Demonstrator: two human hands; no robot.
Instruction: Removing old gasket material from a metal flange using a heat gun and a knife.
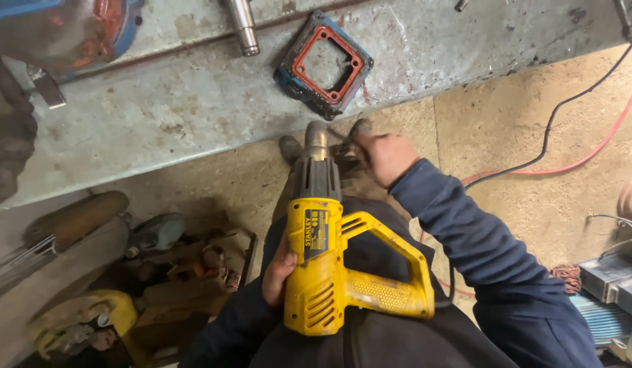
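Observation:
A yellow heat gun (329,272) lies against my lap with its metal nozzle (316,140) pointing away towards the bench. My left hand (277,269) grips the gun's body from the left side. My right hand (387,157), in a dark blue sleeve, is closed just right of the nozzle tip, pinching a small dark piece (349,142) that is too small to identify. The gun's black cord (547,129) runs off across the floor to the right.
A worn grey metal bench (159,116) crosses the top, carrying a blue square flange with a red gasket (324,63), a steel shaft (243,27) and a blue-and-red machine part (64,27). A red cable (588,155) lies on the concrete floor. Tools and scrap (84,317) clutter the lower left.

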